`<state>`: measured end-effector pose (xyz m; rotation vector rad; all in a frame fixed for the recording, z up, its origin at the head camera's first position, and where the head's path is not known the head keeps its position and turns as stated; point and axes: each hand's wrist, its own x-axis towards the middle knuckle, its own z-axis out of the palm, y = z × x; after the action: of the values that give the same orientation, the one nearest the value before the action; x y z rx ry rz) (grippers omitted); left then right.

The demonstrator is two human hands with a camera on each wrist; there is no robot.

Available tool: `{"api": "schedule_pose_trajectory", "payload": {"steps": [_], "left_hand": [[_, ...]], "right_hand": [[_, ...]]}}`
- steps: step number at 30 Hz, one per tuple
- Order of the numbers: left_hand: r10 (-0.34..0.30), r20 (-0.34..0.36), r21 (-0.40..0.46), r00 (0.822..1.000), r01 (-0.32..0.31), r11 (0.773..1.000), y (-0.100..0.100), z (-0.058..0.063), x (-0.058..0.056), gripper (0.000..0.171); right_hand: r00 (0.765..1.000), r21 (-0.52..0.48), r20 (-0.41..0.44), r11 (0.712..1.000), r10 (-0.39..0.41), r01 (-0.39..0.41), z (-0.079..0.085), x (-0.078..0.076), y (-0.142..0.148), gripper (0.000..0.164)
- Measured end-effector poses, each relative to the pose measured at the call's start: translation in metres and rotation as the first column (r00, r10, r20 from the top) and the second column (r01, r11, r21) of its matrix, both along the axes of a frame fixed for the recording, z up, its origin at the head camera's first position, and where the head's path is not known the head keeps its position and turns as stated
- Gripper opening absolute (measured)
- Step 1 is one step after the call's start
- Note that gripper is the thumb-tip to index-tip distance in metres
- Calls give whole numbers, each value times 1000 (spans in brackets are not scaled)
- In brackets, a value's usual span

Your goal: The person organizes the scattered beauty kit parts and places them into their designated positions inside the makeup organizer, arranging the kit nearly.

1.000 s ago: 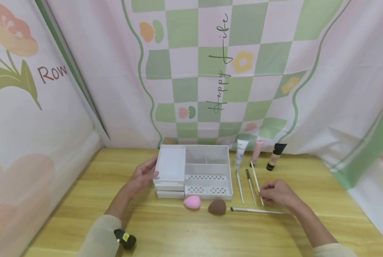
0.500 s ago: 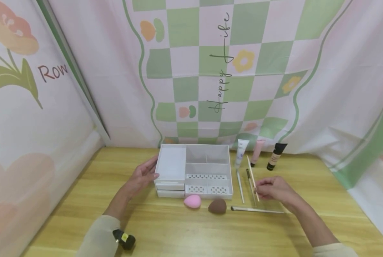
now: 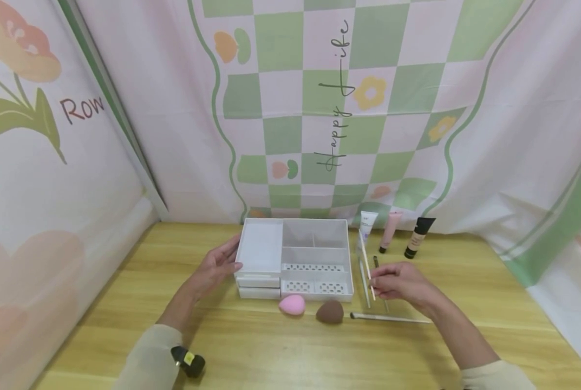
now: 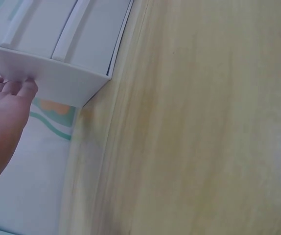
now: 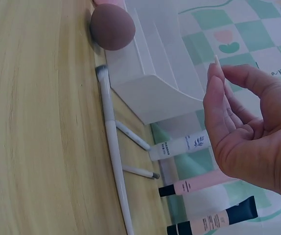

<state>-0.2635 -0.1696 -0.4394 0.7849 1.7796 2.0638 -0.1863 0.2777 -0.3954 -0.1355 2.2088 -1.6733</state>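
Observation:
My left hand [image 3: 218, 271] rests against the left side of a white desktop organizer [image 3: 260, 246]. Its fingers [image 4: 24, 89] touch the side wall, with the thumb at the front edge. My right hand [image 3: 399, 284] pinches a thin pale makeup brush [image 3: 365, 255] between thumb and fingers, raised and tilted above the table. Only its white tip [image 5: 217, 60] shows in the right wrist view; bristles cannot be made out. Under that hand lie a white brush [image 3: 363, 279] and a dark-tipped brush [image 3: 376, 262], partly hidden. Another brush [image 3: 390, 318] lies sideways in front.
A pink sponge [image 3: 292, 304] and a brown sponge [image 3: 330, 312] sit before the organizer. Behind the brushes stand a white tube [image 3: 367, 221], a pink tube [image 3: 390, 233] and a black-and-beige tube [image 3: 418, 238]. A printed curtain [image 3: 280, 97] hangs at the back.
My right hand has moved left with the pinched brush, raising it from beside the other brushes towards the organizer's right side. The left hand stays in place.

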Motion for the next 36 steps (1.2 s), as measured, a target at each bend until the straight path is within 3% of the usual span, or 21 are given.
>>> {"api": "schedule_pose_trajectory", "payload": {"steps": [12,23,36], "left_hand": [[-10,5,-13,1000,11,1000,0,2,0,78],[23,12,-2,1000,-23,1000,1,-1,0,76],[29,4,-5,1000,-29,1000,2,4,3,77]], "right_hand": [[1000,-44,9,999,23,-22,2,-6,-15,37],[999,-78,2,996,49,-49,6,-15,-35,42],[999,-93,10,995,34,-33,13,-29,-61,51]]}}
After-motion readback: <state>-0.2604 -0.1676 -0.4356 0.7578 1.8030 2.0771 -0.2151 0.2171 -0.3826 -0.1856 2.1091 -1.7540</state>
